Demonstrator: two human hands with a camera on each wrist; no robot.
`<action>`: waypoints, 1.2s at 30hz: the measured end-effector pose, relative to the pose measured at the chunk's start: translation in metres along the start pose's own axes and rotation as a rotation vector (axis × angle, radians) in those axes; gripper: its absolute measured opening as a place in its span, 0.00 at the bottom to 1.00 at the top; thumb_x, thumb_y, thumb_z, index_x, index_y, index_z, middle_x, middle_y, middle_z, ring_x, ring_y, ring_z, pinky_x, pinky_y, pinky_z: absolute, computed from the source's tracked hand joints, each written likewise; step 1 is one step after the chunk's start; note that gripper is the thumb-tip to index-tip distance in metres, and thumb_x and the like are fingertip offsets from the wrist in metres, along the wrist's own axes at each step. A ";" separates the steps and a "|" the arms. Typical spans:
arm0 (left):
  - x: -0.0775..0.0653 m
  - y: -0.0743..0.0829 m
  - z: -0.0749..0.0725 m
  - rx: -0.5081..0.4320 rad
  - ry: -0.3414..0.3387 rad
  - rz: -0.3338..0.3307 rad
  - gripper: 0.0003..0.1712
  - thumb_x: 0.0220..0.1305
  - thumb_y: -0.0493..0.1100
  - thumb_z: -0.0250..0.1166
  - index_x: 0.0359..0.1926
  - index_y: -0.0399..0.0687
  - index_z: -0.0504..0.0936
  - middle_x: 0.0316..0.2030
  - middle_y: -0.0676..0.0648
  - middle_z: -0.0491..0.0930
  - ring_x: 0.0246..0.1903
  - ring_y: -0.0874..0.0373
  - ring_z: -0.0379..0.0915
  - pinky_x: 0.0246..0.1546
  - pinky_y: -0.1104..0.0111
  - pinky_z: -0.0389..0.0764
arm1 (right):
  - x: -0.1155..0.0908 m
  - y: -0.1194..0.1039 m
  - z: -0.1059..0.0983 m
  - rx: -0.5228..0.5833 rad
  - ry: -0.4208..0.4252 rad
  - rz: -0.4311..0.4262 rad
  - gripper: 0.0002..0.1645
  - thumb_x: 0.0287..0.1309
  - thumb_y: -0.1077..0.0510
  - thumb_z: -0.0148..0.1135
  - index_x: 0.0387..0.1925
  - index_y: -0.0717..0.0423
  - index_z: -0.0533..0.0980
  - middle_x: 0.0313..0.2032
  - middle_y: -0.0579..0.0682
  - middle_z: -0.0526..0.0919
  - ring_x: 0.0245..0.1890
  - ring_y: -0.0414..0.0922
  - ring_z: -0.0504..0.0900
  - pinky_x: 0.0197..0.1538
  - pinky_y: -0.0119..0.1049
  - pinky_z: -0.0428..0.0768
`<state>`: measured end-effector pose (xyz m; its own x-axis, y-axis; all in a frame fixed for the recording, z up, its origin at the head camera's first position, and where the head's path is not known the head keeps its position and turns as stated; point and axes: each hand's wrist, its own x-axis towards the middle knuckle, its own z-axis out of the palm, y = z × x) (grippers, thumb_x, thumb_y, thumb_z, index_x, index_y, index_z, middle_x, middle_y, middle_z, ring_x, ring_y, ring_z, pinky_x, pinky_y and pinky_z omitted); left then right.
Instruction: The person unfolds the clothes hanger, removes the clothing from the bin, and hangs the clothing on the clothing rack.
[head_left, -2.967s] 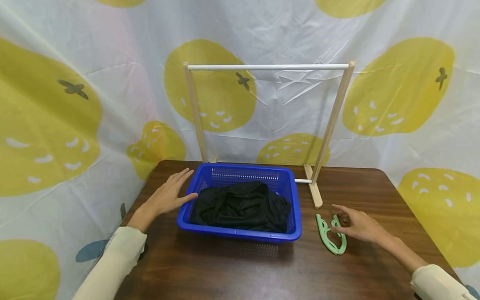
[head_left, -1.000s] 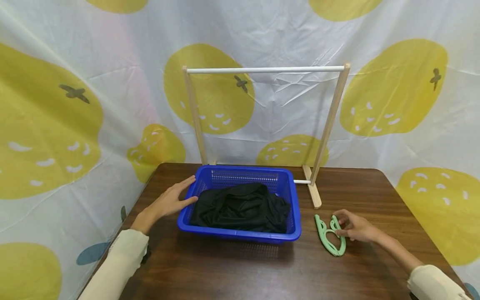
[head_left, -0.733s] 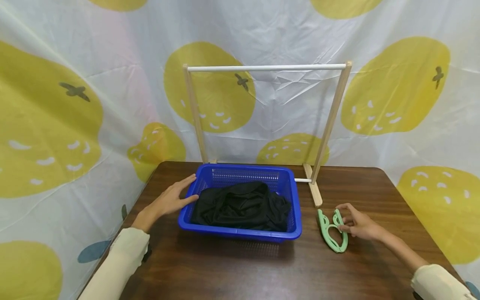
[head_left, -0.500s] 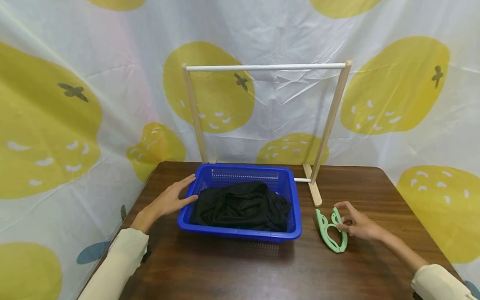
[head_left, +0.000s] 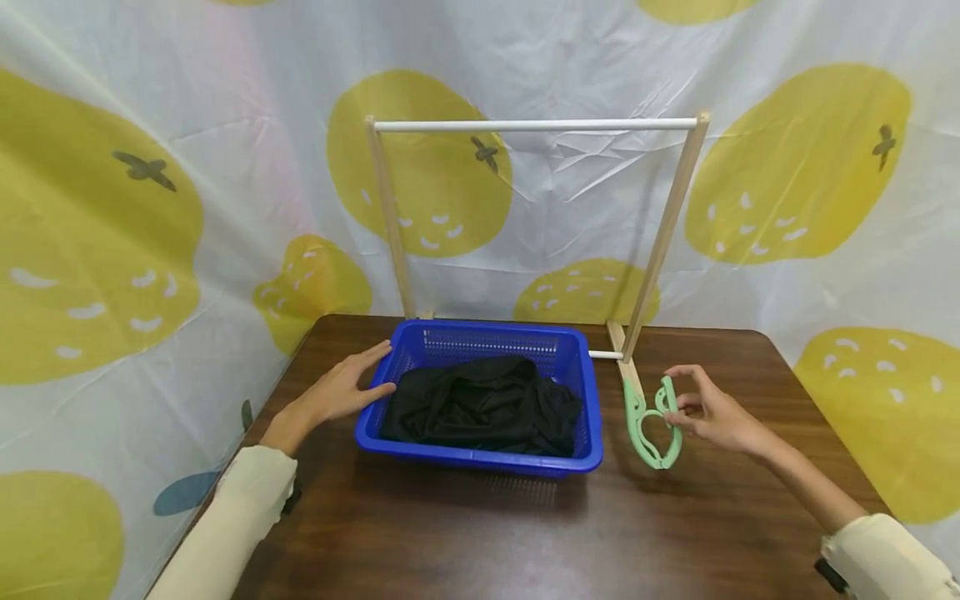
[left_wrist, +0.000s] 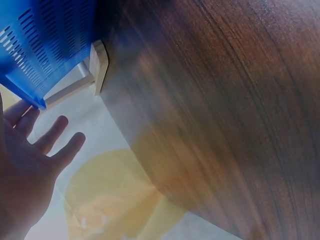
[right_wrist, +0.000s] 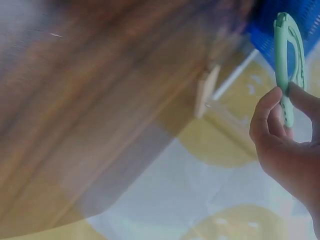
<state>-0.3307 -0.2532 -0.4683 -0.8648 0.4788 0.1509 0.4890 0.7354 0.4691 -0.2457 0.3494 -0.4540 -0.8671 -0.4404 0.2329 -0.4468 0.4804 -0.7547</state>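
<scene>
My right hand [head_left: 716,417] pinches one arm of a light green folding clothes hanger [head_left: 635,429] between thumb and fingers. The hanger is folded into a U and held up off the table, right of the basket. In the right wrist view, the hanger [right_wrist: 281,60] appears nearly edge-on, its end between thumb and forefinger. My left hand [head_left: 337,392] has its fingers spread out against the left rim of a blue plastic basket [head_left: 480,457]. The left wrist view shows fingertips right at the basket's rim. Inside the basket lies a crumpled black cloth garment [head_left: 480,408].
Behind the basket stands a rack with wooden side posts [head_left: 667,233] and a white top bar [head_left: 536,126]. Its right foot [head_left: 631,375] is close behind the hanger. A brown wooden table [head_left: 450,533] carries everything, with a fruit-print curtain [head_left: 570,217] behind and beside it.
The right hand has closed on the hanger, which lay on the table, and raised it up and slightly left. The left hand has come to the basket rim; the basket stays in place.
</scene>
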 end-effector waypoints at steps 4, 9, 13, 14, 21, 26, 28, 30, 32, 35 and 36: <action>0.002 0.002 -0.002 0.018 0.003 0.015 0.46 0.72 0.60 0.65 0.80 0.43 0.59 0.80 0.41 0.56 0.76 0.35 0.53 0.71 0.36 0.56 | 0.008 -0.011 -0.006 -0.009 0.034 0.000 0.39 0.65 0.75 0.64 0.69 0.67 0.53 0.32 0.61 0.85 0.31 0.41 0.84 0.28 0.34 0.76; 0.000 0.002 -0.003 0.039 -0.012 0.005 0.47 0.71 0.60 0.66 0.80 0.43 0.60 0.80 0.41 0.57 0.76 0.34 0.54 0.71 0.34 0.56 | 0.018 -0.023 -0.006 -0.019 0.060 0.018 0.40 0.65 0.73 0.65 0.71 0.64 0.55 0.35 0.61 0.87 0.34 0.43 0.86 0.31 0.35 0.79; 0.000 0.001 -0.003 0.051 -0.011 0.004 0.47 0.71 0.62 0.65 0.80 0.44 0.60 0.80 0.41 0.57 0.76 0.33 0.54 0.71 0.34 0.56 | 0.026 -0.033 -0.004 -0.012 0.080 0.073 0.40 0.66 0.69 0.67 0.71 0.63 0.55 0.36 0.61 0.87 0.35 0.43 0.86 0.32 0.36 0.79; 0.000 0.001 -0.003 0.053 -0.011 0.005 0.47 0.71 0.62 0.65 0.80 0.44 0.60 0.80 0.41 0.57 0.76 0.33 0.54 0.71 0.34 0.56 | 0.028 -0.034 -0.003 -0.019 0.085 0.083 0.41 0.66 0.68 0.68 0.71 0.63 0.55 0.36 0.60 0.87 0.36 0.43 0.86 0.34 0.36 0.79; 0.001 0.002 -0.003 0.059 -0.016 0.001 0.48 0.71 0.64 0.64 0.81 0.46 0.60 0.80 0.43 0.57 0.76 0.34 0.54 0.71 0.34 0.56 | 0.045 -0.045 0.005 -0.056 0.107 0.085 0.41 0.65 0.63 0.71 0.71 0.62 0.58 0.36 0.56 0.89 0.38 0.46 0.87 0.39 0.33 0.80; 0.001 0.002 -0.006 0.054 -0.004 0.000 0.47 0.71 0.63 0.65 0.80 0.46 0.60 0.80 0.43 0.57 0.76 0.34 0.54 0.71 0.34 0.57 | 0.061 -0.053 0.013 -0.022 0.114 0.069 0.40 0.65 0.64 0.71 0.70 0.62 0.59 0.38 0.58 0.89 0.40 0.50 0.88 0.40 0.31 0.82; 0.001 0.003 -0.007 0.050 -0.003 0.000 0.47 0.71 0.62 0.65 0.80 0.47 0.61 0.80 0.43 0.57 0.76 0.34 0.54 0.70 0.34 0.57 | 0.066 -0.055 0.016 0.002 0.111 0.072 0.40 0.65 0.64 0.70 0.70 0.62 0.59 0.39 0.60 0.89 0.40 0.50 0.89 0.41 0.31 0.83; 0.001 0.004 -0.007 0.048 -0.010 0.000 0.47 0.71 0.62 0.65 0.80 0.46 0.60 0.80 0.43 0.57 0.76 0.34 0.54 0.70 0.34 0.57 | 0.071 -0.057 0.019 0.024 0.105 0.071 0.40 0.65 0.65 0.70 0.71 0.63 0.58 0.40 0.61 0.88 0.40 0.50 0.89 0.42 0.32 0.84; 0.001 0.005 -0.007 0.044 -0.020 -0.005 0.47 0.71 0.62 0.65 0.80 0.46 0.60 0.80 0.43 0.57 0.76 0.35 0.54 0.71 0.34 0.57 | 0.075 -0.059 0.022 0.042 0.092 0.070 0.40 0.66 0.65 0.69 0.71 0.64 0.57 0.40 0.62 0.88 0.39 0.49 0.88 0.42 0.33 0.84; 0.001 0.005 -0.006 0.041 -0.024 -0.002 0.47 0.71 0.61 0.66 0.80 0.45 0.61 0.80 0.42 0.57 0.76 0.35 0.54 0.71 0.35 0.57 | 0.083 -0.060 0.026 0.055 0.075 0.063 0.40 0.67 0.65 0.68 0.71 0.64 0.56 0.39 0.62 0.87 0.35 0.48 0.88 0.38 0.36 0.84; 0.001 0.005 -0.006 0.041 -0.022 0.001 0.47 0.71 0.61 0.66 0.80 0.44 0.61 0.80 0.42 0.57 0.76 0.36 0.54 0.71 0.36 0.57 | 0.085 -0.060 0.027 0.057 0.071 0.061 0.39 0.67 0.65 0.68 0.71 0.63 0.56 0.38 0.62 0.87 0.34 0.48 0.88 0.36 0.37 0.84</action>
<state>-0.3302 -0.2521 -0.4608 -0.8621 0.4894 0.1316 0.4941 0.7538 0.4332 -0.2869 0.2625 -0.4056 -0.9066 -0.3557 0.2270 -0.3812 0.4600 -0.8019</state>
